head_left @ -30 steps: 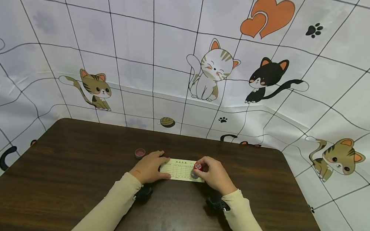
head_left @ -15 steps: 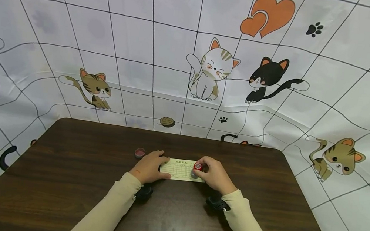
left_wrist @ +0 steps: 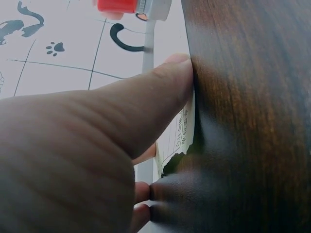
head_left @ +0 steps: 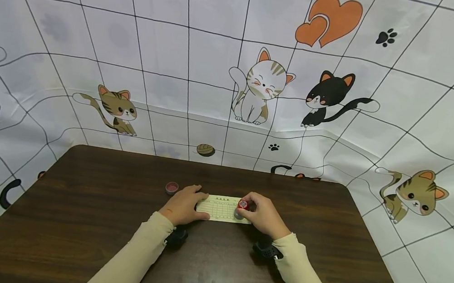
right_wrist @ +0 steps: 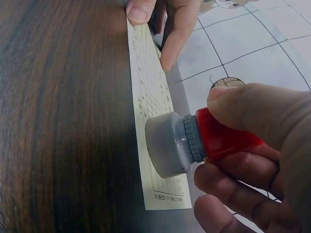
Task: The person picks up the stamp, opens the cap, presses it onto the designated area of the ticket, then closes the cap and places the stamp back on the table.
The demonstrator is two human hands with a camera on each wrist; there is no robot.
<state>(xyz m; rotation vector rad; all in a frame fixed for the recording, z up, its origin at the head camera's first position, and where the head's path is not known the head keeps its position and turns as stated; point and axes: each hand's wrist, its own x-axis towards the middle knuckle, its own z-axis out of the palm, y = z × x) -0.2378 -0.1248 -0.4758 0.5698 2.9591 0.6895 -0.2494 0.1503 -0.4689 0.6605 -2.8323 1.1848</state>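
A pale yellow printed paper slip [head_left: 220, 209] lies flat on the dark table, its near-left end torn in the left wrist view. My left hand [head_left: 184, 205] rests over the slip's left end, thumb on its near edge and fingers spread toward the far edge. At the right end my right hand [head_left: 267, 213] grips the red handle of a stamp [right_wrist: 221, 138]. The stamp's round grey base [right_wrist: 167, 145] stands upright on the slip, its face hidden against the paper. In the left wrist view the left thumb [left_wrist: 170, 80] lies straight along the paper.
A small round container with a red inside [head_left: 171, 188] stands just left of my left hand. The brown wooden table [head_left: 80, 218] reaches back to a white cloth [head_left: 202, 98] printed with cats and grid lines. Dark wrist bands [head_left: 267, 249] sit on both wrists.
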